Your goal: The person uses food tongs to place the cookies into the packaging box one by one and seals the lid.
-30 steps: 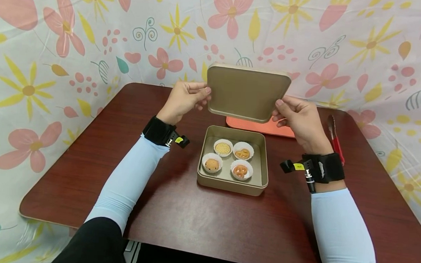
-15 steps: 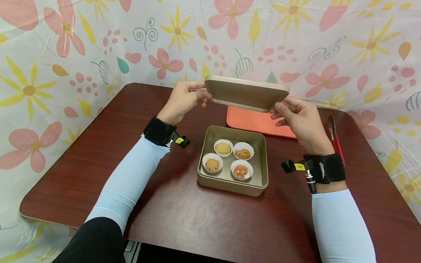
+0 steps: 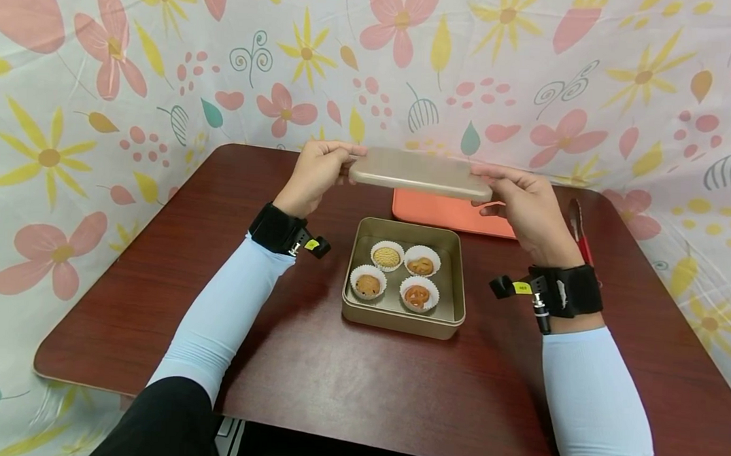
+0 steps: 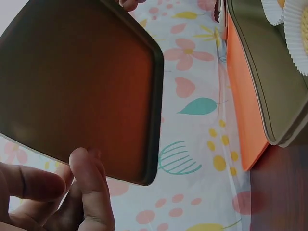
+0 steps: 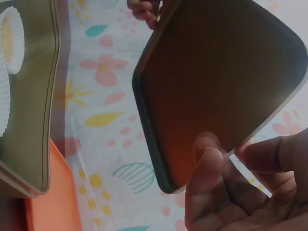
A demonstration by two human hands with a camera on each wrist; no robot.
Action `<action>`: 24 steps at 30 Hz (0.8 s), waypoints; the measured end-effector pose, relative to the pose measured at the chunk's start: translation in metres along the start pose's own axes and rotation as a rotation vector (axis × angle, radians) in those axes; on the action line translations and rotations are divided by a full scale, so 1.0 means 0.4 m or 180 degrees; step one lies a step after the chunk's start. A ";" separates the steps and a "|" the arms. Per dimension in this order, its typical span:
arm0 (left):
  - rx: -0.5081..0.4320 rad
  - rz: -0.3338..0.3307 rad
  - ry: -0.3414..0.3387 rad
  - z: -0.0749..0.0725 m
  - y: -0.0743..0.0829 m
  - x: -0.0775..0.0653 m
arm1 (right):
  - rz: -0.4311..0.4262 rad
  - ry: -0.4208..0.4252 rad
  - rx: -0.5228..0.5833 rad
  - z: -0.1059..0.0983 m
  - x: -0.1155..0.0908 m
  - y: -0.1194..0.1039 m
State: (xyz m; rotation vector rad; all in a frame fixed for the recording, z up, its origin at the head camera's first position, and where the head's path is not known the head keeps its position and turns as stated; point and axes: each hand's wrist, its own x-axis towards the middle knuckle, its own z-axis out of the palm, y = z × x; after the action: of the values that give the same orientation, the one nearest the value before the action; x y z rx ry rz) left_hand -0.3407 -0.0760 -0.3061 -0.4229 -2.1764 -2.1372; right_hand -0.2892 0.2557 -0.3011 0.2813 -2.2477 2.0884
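Both hands hold a gold tin lid by its two short sides, above the table and beyond the tin. The left hand pinches the lid's left edge; the right hand pinches its right edge. Its hollow underside shows in both wrist views, dark with an orange sheen. Below and nearer stands the matching gold tin, without its lid. Inside it are several white paper cups: one with a yellow crumbly treat, one with a speckled cookie, and two with pretzels.
An orange tray lies behind the tin, partly hidden by the lid. Red-handled tongs lie at the right, partly behind the right wrist. A flowered cloth hangs behind the dark wooden table.
The lid has tipped from nearly upright, underside toward the head camera, to almost flat with its top showing. More of the orange tray is uncovered. The tin has stayed in place.
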 end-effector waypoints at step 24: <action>0.0243 -0.0363 -0.0382 -0.002 -0.018 0.002 | 0.0218 -0.0278 -0.0595 -0.002 0.005 0.014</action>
State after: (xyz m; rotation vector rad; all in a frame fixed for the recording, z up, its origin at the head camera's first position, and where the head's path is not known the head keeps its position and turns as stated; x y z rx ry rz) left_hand -0.3433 -0.0767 -0.3127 -0.4430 -2.3935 -2.1276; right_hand -0.2922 0.2567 -0.3060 0.2936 -2.5161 1.9130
